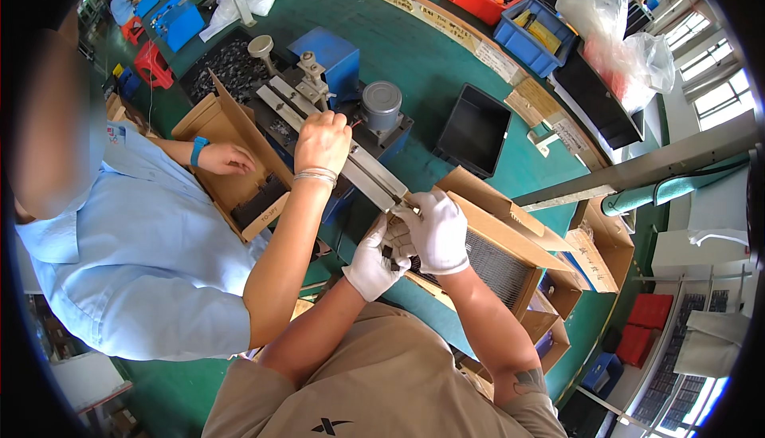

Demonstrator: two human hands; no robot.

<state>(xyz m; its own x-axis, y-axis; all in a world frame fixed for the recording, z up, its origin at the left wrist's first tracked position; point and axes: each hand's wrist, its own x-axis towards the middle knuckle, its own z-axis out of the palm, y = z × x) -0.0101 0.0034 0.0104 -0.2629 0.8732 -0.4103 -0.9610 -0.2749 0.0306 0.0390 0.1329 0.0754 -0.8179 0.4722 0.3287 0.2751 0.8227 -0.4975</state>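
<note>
My left hand (373,263), in a white glove, is curled palm-up around a small black part (388,252). Just to its right, my right hand (438,232), gloved too, has its fingers bent together at the near end of a long grooved metal rail (373,176); what they pinch is hidden. The rail slopes down toward me from a bench machine with a grey round cap (381,102). A co-worker's bare hand (323,143) lies over the rail higher up, and their other hand (225,159) rests over an open cardboard box (209,123).
Right beside my hands is an open cardboard box (550,261) holding rows of thin grey pieces. A black tray (474,129) sits on the green table (382,35). The co-worker in blue (159,247) stands close on my left. Red and blue bins (535,38) line the far side.
</note>
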